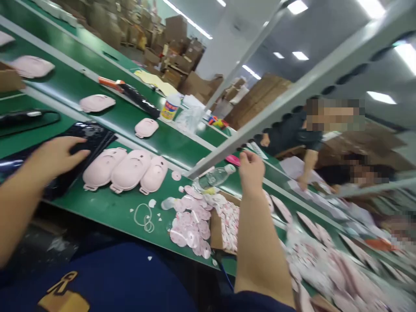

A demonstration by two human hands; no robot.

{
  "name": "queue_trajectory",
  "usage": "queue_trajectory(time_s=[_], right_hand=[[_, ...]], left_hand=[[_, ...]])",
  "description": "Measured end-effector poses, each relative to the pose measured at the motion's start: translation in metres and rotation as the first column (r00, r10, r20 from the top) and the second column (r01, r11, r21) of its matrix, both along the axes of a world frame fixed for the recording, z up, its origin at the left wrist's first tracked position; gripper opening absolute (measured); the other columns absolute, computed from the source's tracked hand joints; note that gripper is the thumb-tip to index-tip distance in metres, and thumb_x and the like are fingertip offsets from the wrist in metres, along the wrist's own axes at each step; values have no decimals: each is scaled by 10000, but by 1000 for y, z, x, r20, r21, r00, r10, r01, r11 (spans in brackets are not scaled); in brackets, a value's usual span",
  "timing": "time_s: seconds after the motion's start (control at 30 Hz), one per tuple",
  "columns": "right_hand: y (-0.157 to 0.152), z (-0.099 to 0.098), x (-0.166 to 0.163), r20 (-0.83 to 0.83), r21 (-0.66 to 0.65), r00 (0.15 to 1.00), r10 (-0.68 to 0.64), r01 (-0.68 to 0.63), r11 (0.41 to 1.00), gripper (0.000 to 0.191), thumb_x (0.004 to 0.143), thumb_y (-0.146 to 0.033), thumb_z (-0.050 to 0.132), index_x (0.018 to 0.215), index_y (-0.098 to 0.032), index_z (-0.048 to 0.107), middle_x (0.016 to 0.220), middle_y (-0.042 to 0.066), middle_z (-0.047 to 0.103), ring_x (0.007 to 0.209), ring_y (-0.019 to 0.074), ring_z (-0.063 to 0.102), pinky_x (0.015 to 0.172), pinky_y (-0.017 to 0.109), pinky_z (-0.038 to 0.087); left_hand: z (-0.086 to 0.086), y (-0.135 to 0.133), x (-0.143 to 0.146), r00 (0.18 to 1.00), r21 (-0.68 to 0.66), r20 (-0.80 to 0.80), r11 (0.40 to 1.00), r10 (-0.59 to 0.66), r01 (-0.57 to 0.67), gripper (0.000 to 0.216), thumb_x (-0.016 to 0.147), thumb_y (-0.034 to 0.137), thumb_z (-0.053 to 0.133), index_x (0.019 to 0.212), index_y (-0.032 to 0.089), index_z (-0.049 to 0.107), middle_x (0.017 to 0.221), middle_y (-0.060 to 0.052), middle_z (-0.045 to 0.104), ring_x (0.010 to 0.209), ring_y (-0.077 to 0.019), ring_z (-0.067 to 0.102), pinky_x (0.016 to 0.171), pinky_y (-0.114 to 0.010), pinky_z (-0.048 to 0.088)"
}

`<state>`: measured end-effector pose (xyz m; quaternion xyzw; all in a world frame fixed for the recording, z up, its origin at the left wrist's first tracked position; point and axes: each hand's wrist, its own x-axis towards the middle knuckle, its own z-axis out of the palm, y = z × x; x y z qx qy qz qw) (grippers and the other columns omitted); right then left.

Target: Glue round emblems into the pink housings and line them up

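My left hand [61,156] is over a glossy black plastic sheet [69,177] at the left, thumb and fingers apart, with nothing between them. Just right of it, three pale pink oval plastic cases [131,170] lie side by side on the green table. My right hand [252,172] is raised near the slanting metal bar [237,145], its fingertips pinched together. Whatever is between those fingertips is too small to make out. Below that arm stands a cardboard box [216,229] of small printed pieces, beside a heap of round pink discs [191,225].
A clear bottle [212,177] lies by the box. More pink cases [97,103] sit along the green belt [182,149] behind. A white tub [170,107] and a black roll with an orange end [139,99] are farther back. Co-workers [308,138] are at the right.
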<state>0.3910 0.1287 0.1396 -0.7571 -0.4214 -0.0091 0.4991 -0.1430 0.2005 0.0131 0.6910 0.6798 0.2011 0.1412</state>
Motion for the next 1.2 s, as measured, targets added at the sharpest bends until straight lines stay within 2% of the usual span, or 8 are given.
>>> queue_trajectory(time_s=[0.3,0.5,0.6,0.7,0.8,0.9,1.03,1.2], right_hand=[[16,-1,-9,-128,71,991,-48,58,996,294,636,-484,641,715,-202,618,574,-54,499,539,125,421,511,283,353],[-8,15,-44,-16,127,1000,-20,22,992,229,678,-419,655,687,-192,629,604,-18,547,604,144,478,600,305,418],[-44,8,-96,30,113,986,164,-166,980,220,690,-420,692,725,-203,683,692,-1,628,674,156,546,687,313,458],[-74,-17,-156,-263,84,787,558,-557,826,187,709,-389,751,710,-215,682,690,-13,630,664,148,546,682,301,460],[-83,-47,-202,-464,197,647,605,-590,783,194,734,-390,727,708,-209,664,651,-18,606,631,139,529,626,274,439],[-75,-64,-227,-503,260,621,602,-555,790,236,765,-432,676,716,-206,632,633,-21,582,620,132,508,613,264,434],[-68,-63,-238,-528,296,568,632,-574,763,245,739,-421,719,687,-199,629,640,-20,600,612,123,497,603,257,418],[-74,-56,-240,-490,268,581,650,-609,746,182,734,-340,736,657,-196,654,657,-18,612,638,128,507,630,267,412]], left_hand=[[-16,3,59,987,-145,-60,980,-147,137,547,901,499,468,1284,179,693,1309,-172,687,1188,-381,632,994,-442,478],[-15,5,101,967,-131,-5,959,-254,251,587,863,627,521,1136,160,749,1263,-227,663,1236,-439,559,1038,-511,414],[-15,10,116,969,-123,57,961,-242,247,582,682,614,727,998,126,752,1267,-268,633,1262,-499,506,1044,-552,394],[-11,2,120,950,-103,190,958,-246,269,517,655,516,754,1023,156,700,1151,-184,685,1137,-418,613,959,-469,484],[-1,-28,119,916,-44,323,963,-237,265,545,767,482,658,1211,174,588,1142,-121,693,1037,-336,673,885,-414,542],[14,-70,120,825,75,479,951,-299,300,680,833,497,643,1419,220,438,1363,-102,619,1225,-319,613,1010,-392,517],[29,-113,123,511,226,739,876,-439,425,588,909,444,668,1423,232,478,1358,-115,633,1240,-339,610,1051,-436,510],[26,-127,120,486,296,725,858,-488,419,512,955,347,643,1415,209,464,1330,-137,629,1196,-312,624,1056,-454,504]])
